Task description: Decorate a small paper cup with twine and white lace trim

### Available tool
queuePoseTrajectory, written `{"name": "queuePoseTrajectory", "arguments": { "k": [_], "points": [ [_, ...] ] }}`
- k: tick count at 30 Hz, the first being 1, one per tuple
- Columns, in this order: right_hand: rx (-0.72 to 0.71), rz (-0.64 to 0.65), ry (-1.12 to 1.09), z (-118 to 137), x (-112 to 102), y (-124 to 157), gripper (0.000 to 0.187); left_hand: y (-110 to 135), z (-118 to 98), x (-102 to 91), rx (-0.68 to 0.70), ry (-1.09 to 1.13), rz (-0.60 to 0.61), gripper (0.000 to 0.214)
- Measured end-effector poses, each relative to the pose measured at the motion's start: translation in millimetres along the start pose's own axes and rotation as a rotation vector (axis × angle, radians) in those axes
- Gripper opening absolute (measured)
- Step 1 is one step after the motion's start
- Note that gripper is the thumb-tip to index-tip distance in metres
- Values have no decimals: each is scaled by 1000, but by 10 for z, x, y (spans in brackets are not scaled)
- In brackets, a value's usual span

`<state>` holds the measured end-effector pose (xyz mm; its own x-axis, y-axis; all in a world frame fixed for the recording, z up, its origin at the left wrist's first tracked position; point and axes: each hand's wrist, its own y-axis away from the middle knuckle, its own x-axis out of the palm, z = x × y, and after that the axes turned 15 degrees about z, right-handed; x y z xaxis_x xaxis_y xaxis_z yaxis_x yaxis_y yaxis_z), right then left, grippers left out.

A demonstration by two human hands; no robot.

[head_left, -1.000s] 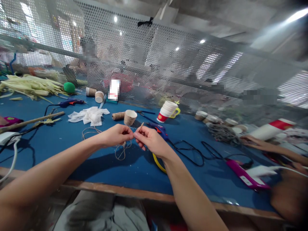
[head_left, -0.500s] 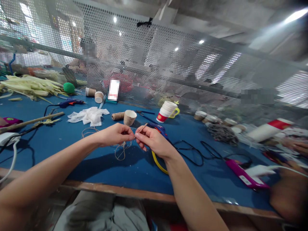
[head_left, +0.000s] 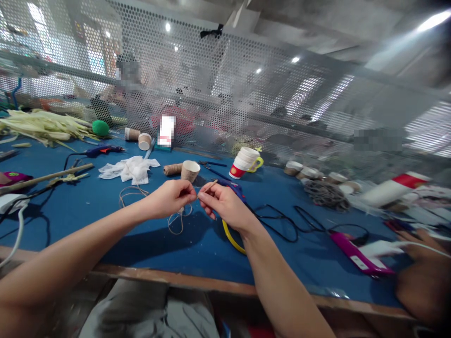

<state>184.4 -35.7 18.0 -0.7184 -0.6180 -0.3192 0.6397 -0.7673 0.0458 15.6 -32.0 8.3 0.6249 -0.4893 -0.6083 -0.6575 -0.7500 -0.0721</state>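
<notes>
Above the blue table, my left hand is closed in a pinch on brown twine, whose loops trail onto the table below. Fingertip to fingertip with it, my right hand pinches a thin tan strip that sticks out over its index finger. The fingers hide where the twine and strip come together. Just beyond both hands stands a small beige cup, and a roll of twine lies beside it. Partly hidden behind my right hand is a blue glue gun.
A stack of paper cups stands behind the hands. White cloth and pale husks lie left. Black cable runs right to a purple power strip. A co-worker's hand is at far right. Perforated metal screen closes the back.
Both hands stay almost in place, with the fingertips a touch further apart. The tan strip has tilted slightly in my right hand. The co-worker's hand at far right has moved.
</notes>
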Motion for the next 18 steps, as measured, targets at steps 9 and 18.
{"name": "queuePoseTrajectory", "arguments": {
  "k": [9, 18],
  "points": [
    [-20, 33, -4, -1, 7, 3, 21, 18, -63, -24, -82, 293, 127, 15],
    [-48, 63, -24, 13, 3, 19, 20, 29, -10, -38, -23, 477, 240, 20]
  ]
}}
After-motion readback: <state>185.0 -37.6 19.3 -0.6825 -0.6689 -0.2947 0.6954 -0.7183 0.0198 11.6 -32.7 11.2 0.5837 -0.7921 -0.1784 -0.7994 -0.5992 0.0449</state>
